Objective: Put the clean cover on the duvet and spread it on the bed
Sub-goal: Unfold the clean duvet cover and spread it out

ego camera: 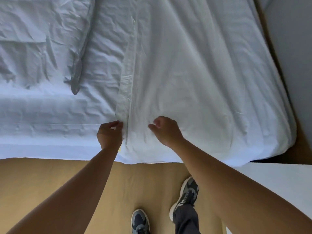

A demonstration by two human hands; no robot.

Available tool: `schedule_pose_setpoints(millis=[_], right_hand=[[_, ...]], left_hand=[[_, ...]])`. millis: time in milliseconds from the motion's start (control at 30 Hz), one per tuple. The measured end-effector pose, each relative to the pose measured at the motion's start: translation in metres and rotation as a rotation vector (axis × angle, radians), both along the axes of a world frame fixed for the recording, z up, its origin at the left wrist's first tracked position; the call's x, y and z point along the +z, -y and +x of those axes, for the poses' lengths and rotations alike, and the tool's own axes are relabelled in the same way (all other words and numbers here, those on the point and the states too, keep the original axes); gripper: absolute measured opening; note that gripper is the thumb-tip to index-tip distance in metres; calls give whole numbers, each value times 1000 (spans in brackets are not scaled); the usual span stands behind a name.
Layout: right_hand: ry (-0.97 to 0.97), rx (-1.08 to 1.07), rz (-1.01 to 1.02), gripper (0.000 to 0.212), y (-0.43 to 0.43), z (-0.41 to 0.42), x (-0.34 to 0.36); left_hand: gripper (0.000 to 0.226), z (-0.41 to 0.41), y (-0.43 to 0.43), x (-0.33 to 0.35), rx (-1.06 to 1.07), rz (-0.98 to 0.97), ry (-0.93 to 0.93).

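- Tan floor [50, 186] runs along the near side of a bed [42, 115] made up with a creased white sheet.
- White duvet cover [194, 78] lies spread over the right part of the bed. Its near edge hangs slightly over the side of the mattress, and its rounded corner reaches the right end.
- One long folded hem of the duvet cover runs from the far middle of the bed down toward the near edge.
- At the near end of that hem, the left hand [109, 135] has its fingers [116, 123] curled and pinching the fabric.
- Just to the right, the right hand [167, 130] is over the duvet cover, its fingers [157, 120] loosely curled and the thumb pointing left; I cannot tell whether they grip any cloth.
- Two dark blue and grey shoes [140, 220] stand on the floor below the arms.
- Low white furniture [273, 174] sits at the right, beside the bed's corner.
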State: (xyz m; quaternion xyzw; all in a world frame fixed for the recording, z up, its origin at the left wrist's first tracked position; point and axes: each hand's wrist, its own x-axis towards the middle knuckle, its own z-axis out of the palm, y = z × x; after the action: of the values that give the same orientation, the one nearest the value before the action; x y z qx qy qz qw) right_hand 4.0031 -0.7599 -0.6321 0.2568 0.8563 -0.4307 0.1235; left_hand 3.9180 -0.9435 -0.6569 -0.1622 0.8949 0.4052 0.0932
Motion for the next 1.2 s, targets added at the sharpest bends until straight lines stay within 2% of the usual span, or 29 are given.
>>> schedule_pose_setpoints(millis=[67, 167, 267, 400, 467, 600, 700, 767, 867, 967, 1033, 1133, 1200], right_hand=[[31, 29, -100, 41, 30, -52, 0], [96, -4, -149, 38, 61, -100, -9], [167, -163, -173, 39, 74, -119, -20], [228, -164, -56, 18, 83, -126, -30], [223, -123, -43, 13, 79, -123, -29], [178, -32, -91, 28, 63, -109, -25], [134, 18, -88, 18, 56, -101, -24], [89, 93, -19, 14, 53, -98, -24], [42, 258, 206, 14, 50, -92, -25], [50, 293, 320, 20, 48, -93, -27], [105, 250, 261, 21, 45, -98, -27], [121, 182, 98, 9, 32, -96, -23], [95, 150, 90, 10, 7, -82, -18]], left_hand=[[36, -10, -5, 3, -3, 14, 70], [19, -18, -5, 7, -33, 25, 122], [16, -22, -4, 8, -97, -14, 140], [15, -21, 0, 8, -272, -98, 165], [18, -18, 3, 9, -382, -168, 166], [27, -12, 6, 8, -527, -225, 198], [39, -11, 3, 9, -608, -322, 238], [51, -14, 4, 10, -631, -377, 291], [57, -18, 8, 11, -554, -300, 315], [45, -15, 8, 10, -522, -243, 168], [34, -13, 4, 9, -497, -193, 107], [12, -15, -3, 5, -446, -184, 136], [13, -18, -4, 3, -411, -196, 170]])
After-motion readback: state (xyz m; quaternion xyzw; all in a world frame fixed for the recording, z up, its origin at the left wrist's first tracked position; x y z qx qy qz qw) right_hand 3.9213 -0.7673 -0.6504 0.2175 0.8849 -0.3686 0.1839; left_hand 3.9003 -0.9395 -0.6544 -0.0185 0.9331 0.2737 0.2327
